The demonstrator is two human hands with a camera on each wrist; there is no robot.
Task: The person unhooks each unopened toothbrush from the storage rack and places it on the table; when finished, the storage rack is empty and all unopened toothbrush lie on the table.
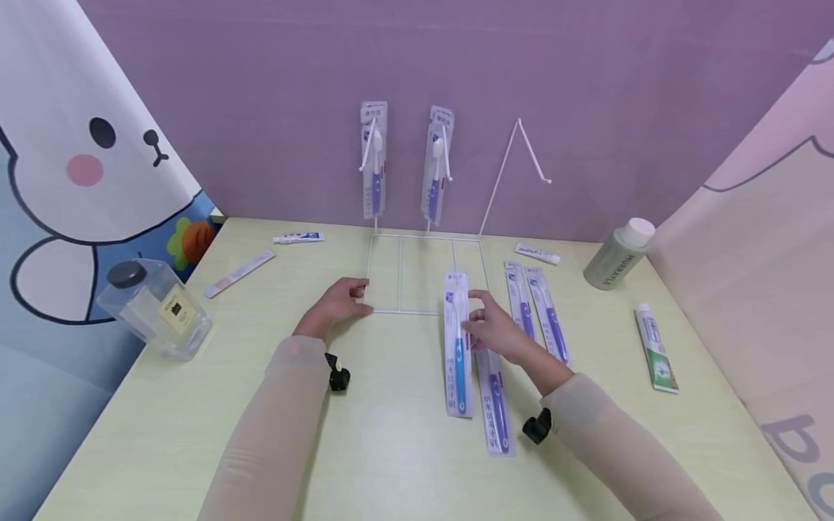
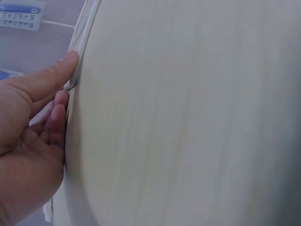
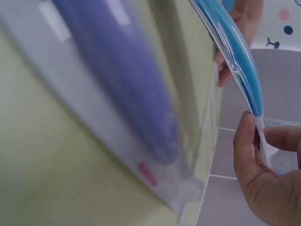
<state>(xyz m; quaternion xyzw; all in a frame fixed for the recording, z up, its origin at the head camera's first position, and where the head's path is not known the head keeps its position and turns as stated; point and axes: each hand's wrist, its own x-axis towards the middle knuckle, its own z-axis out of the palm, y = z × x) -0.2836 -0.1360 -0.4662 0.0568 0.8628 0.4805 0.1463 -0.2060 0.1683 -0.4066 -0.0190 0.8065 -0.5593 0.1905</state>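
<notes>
At far left we note a clear square bottle (image 1: 158, 310) with a black cap, holding pale liquid, lying tilted at the left table edge. Right of it, a flat strip pack (image 1: 239, 273) and a small toothpaste tube (image 1: 298, 237) lie toward the far side.

We record the left hand (image 1: 337, 304) resting on the pale table (image 1: 391, 463), fingers fairly straight, thumb and fingertips touching the near left corner of the white wire rack (image 1: 426, 275); in the left wrist view the fingertips (image 2: 66, 63) press against the wire, not wrapped round it. Two packaged purple toothbrushes (image 1: 374, 159) (image 1: 438, 165) hang on the rack's upright hooks; the right hook carries nothing.

The right hand (image 1: 495, 329) pinches the upper part of the blue toothbrush pack (image 1: 457, 347) between thumb and fingers; the right wrist view shows that end raised off the table, near the rack's near right corner. A purple toothbrush pack (image 1: 496, 405) lies just beside it, partly under the hand. Two more purple packs (image 1: 537, 307) lie further right.

Beyond these: a small tube (image 1: 537, 253), a grey-green bottle (image 1: 615, 255) with white cap, contents not discernible, and a green toothpaste tube (image 1: 656, 349).
</notes>
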